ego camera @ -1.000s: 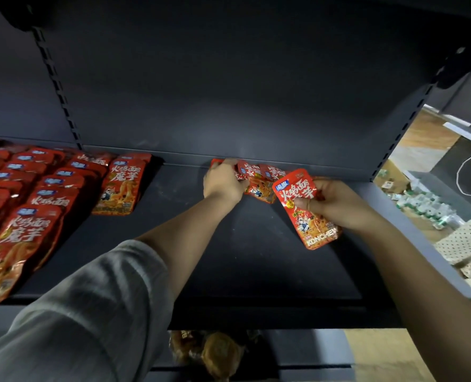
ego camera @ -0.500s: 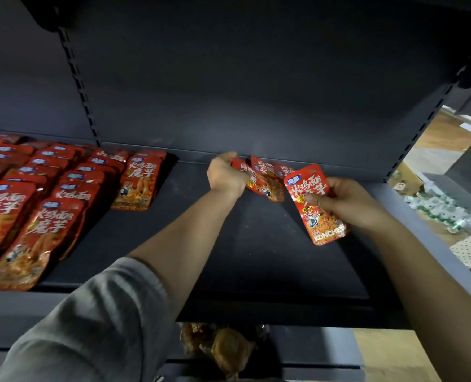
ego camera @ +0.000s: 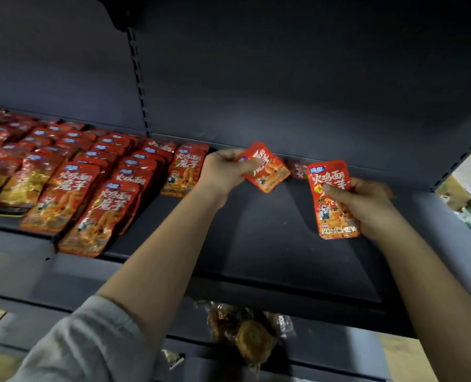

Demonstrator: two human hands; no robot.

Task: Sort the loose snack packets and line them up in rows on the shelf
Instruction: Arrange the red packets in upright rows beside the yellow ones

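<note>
Left hand (ego camera: 223,172) fingers grasping a tilted packet (ego camera: 267,169), right hand (ego camera: 366,205) gripping an upright packet (ego camera: 332,199), both above the shelf (ego camera: 256,244). Risk: skewed placement disturbing the adjacent rows (ego camera: 113,183); one loose packet (ego camera: 297,168) at the back could be overlooked

Single head view, close, facing forward-down onto dark shelf (ego camera: 270,244).

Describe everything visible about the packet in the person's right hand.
The red packet is a flat, glossy, foil-like pouch with rounded corners. It bears a blue logo at its top, large white Chinese characters, a cartoon figure and "KONCHEW" along the bottom. It is held nearly upright, print toward the camera, above the dark shelf. The right hand pinches its right edge, thumb across the front.
</note>
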